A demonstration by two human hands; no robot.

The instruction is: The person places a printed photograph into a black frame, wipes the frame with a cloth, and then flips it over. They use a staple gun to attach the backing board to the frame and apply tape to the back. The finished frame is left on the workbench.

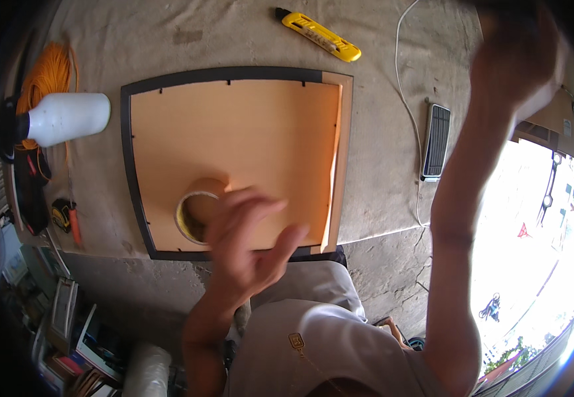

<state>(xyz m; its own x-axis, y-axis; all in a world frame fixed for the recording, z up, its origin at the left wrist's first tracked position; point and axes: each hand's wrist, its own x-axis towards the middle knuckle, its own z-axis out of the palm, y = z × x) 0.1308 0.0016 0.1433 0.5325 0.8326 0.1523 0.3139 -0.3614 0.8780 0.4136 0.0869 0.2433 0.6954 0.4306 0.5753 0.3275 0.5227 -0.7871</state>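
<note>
A picture frame (129,145) lies face down on the cloth-covered table, its black edge around a brown backing board (234,132). Small dark tabs stick out along the board's edge. Down the right side runs a strip of brown tape (341,145), part of it raised and catching the light. My left hand (244,241) hovers over the frame's near part, fingers spread and slightly blurred, beside a roll of brown tape (184,218) that it partly hides. My right hand (519,63) reaches far up to the right, away from the frame; its fingers are lost in blur and shadow.
A yellow utility knife (320,36) lies beyond the frame. At right is a dark-faced phone-like device (437,142) near a white cable (401,79). To the left are a white bottle (72,118), orange cord (48,73), a tape measure (61,213) and an orange-handled tool (75,225).
</note>
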